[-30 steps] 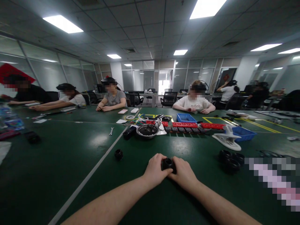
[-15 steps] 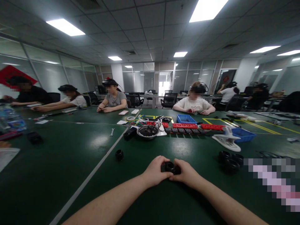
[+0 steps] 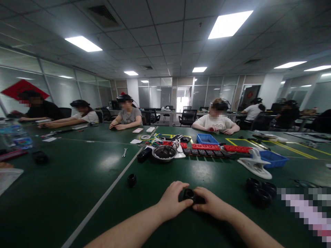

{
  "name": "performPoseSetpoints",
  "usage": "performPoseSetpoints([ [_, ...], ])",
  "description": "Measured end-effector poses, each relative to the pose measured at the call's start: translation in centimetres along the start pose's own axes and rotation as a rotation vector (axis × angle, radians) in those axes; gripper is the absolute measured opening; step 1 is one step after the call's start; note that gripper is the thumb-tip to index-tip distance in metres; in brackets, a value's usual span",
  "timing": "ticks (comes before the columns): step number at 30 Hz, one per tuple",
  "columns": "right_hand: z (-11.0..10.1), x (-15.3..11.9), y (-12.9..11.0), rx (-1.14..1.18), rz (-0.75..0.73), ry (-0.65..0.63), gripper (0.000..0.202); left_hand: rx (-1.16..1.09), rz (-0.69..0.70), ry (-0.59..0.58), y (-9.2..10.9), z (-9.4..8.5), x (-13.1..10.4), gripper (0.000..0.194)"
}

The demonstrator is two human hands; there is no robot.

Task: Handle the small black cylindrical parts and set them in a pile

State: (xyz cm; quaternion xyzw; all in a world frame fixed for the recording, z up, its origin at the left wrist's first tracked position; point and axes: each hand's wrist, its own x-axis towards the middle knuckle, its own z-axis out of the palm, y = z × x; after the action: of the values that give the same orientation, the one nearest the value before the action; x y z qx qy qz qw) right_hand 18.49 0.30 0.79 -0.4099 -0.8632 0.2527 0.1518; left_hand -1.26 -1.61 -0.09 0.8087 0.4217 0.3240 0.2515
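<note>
Both hands close around one black ring-shaped piece [image 3: 189, 193] with a round hole in its top, low over the green table or resting on it; I cannot tell which. My left hand [image 3: 173, 202] grips its left side, thumb across the near edge and fingers behind. From the other side, my right hand [image 3: 212, 204] has its thumb and fingers bent round the right side, partly hiding it. A similar black ring [image 3: 131, 179] stands alone to the left, beyond the pale strip in the tabletop. Several more black rings [image 3: 261, 196] sit clustered to the right.
Ahead lie a round metal dish [image 3: 164, 158] with cables, red power strips [image 3: 206, 147], a white clamp-like stand [image 3: 254, 163] and blue trays [image 3: 207, 138]. A wrench [image 3: 124, 152] is at left. People sit across the green table [image 3: 103, 193].
The view has tipped upward, so the table and hands appear lower. Both hands stay on the black ring-shaped piece, with only a slight shift of the fingers.
</note>
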Motion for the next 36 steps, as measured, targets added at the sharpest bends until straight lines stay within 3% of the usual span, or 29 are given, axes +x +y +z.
performPoseSetpoints([
  [3, 0.6, 0.2, -0.3, -0.041, 0.042, 0.048, 0.015, 0.009, -0.026, 0.023, 0.1, 0.4, 0.1, 0.029],
  [8, 2.3, 0.6, -1.7, -0.184, 0.185, 0.21, 0.015, 0.055, -0.195, 0.15, 0.1, 1.4, 0.3, 0.032],
  [12, 2.9, 0.6, -2.4, -0.357, 0.216, 0.287, 0.023, 0.05, -0.206, 0.159, 0.0, 1.2, 0.4, 0.031],
  [17, 1.5, 0.4, -0.8, -0.038, 0.05, 0.13, 0.042, -0.042, -0.1, 0.054, -0.4, 0.5, 0.3, 0.034],
  [21, 0.4, 0.4, 0.1, 0.149, 0.061, 0.023, 0.027, -0.079, -0.07, 0.006, -0.4, 0.3, 0.3, 0.041],
  [26, 1.7, 0.7, -0.7, 0.032, 0.183, 0.143, 0.02, -0.075, -0.164, 0.062, 0.1, 1.0, 0.4, 0.034],
  [31, 2.9, 0.8, -2.2, -0.324, 0.247, 0.298, 0.021, 0.016, -0.267, 0.18, 0.3, 1.5, 0.4, 0.033],
  [36, 2.0, 0.4, -0.6, -0.043, 0.076, 0.181, 0.044, -0.04, -0.165, 0.081, 0.1, 0.7, 0.3, 0.033],
])
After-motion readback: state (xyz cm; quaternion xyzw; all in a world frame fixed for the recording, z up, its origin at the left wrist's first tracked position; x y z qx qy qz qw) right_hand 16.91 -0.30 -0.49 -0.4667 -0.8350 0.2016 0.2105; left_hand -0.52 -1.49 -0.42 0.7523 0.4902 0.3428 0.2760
